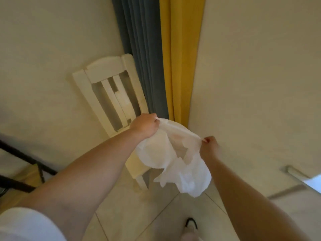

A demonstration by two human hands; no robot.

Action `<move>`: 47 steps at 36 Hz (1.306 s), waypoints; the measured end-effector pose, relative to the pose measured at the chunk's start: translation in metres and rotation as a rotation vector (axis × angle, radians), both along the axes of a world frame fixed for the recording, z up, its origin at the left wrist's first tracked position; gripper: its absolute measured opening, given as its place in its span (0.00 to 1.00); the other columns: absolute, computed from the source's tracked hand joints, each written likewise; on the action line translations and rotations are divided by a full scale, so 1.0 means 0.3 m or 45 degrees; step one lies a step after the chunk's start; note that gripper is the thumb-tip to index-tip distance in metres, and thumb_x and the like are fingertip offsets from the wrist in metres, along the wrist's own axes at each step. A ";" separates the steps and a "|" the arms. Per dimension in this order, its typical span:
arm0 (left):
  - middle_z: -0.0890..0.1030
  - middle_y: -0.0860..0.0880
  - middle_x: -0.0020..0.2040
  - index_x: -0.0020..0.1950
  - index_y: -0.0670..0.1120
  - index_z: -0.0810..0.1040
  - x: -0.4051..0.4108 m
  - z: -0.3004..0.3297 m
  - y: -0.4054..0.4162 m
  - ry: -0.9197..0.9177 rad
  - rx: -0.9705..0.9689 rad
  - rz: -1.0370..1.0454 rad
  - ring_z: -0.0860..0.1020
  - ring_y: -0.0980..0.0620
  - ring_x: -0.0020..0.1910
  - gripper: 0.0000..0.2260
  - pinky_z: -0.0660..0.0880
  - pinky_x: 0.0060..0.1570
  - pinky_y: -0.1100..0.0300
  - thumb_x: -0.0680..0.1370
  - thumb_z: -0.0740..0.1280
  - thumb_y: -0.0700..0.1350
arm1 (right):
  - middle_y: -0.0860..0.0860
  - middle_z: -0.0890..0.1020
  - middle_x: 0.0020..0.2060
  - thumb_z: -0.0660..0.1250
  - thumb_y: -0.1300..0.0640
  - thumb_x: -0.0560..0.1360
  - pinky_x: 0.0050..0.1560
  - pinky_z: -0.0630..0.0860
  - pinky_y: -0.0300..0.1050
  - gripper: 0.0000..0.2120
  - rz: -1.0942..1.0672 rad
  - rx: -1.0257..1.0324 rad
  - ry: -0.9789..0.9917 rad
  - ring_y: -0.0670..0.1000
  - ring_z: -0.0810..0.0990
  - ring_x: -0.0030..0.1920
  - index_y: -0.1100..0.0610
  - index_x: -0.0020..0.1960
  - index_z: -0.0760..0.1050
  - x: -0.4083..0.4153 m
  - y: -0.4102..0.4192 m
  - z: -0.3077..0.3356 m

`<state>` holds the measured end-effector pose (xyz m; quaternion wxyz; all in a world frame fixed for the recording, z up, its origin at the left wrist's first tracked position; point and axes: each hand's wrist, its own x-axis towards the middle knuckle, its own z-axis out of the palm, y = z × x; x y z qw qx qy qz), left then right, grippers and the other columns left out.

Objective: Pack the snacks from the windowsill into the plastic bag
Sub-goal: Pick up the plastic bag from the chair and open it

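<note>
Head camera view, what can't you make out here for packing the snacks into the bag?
- Snacks and windowsill: not in the head view at all.
- Inside of the plastic bag: hidden by its own crumpled white film.
- Fingertips of the left hand and right hand: curled into the bag's edge.
- Chair seat: covered by the bag.

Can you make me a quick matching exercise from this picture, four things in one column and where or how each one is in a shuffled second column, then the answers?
Column one:
1. plastic bag
2. white chair
3. yellow curtain
4. shoe

Column two:
A. on the tiled floor at the bottom edge
B. held up between the left hand and the right hand
C. hanging right of the grey-blue curtain
D. standing against the wall, behind the left hand

Pairs: 1-B, 2-D, 3-C, 4-A
</note>
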<state>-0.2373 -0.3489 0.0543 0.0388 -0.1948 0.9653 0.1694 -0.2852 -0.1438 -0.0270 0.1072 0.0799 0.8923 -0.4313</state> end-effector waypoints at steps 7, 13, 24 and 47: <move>0.70 0.44 0.65 0.69 0.41 0.66 0.094 -0.080 0.158 -0.484 -0.103 -0.307 0.73 0.46 0.59 0.24 0.68 0.46 0.58 0.78 0.60 0.52 | 0.54 0.76 0.44 0.53 0.63 0.78 0.41 0.65 0.41 0.11 0.067 -0.083 0.163 0.54 0.72 0.44 0.58 0.54 0.73 0.113 0.140 0.080; 0.65 0.48 0.72 0.76 0.51 0.50 0.145 -0.144 0.443 -0.115 0.212 -0.545 0.71 0.45 0.66 0.43 0.72 0.58 0.52 0.70 0.73 0.55 | 0.54 0.76 0.41 0.55 0.67 0.78 0.35 0.68 0.36 0.10 0.096 -0.216 0.260 0.52 0.72 0.40 0.58 0.48 0.74 0.214 0.316 0.137; 0.80 0.40 0.56 0.55 0.43 0.77 0.185 -0.152 1.009 -0.050 0.449 -0.674 0.77 0.42 0.56 0.11 0.73 0.51 0.54 0.78 0.57 0.40 | 0.48 0.80 0.49 0.71 0.41 0.68 0.49 0.74 0.47 0.23 0.194 0.601 0.087 0.53 0.78 0.51 0.52 0.56 0.72 0.419 0.904 0.193; 0.70 0.45 0.64 0.71 0.53 0.65 0.000 0.095 2.004 0.308 0.387 -1.172 0.74 0.44 0.60 0.19 0.67 0.55 0.56 0.81 0.55 0.56 | 0.62 0.78 0.54 0.55 0.63 0.78 0.46 0.67 0.46 0.14 -1.016 0.370 0.303 0.62 0.75 0.54 0.60 0.62 0.72 0.538 2.065 0.330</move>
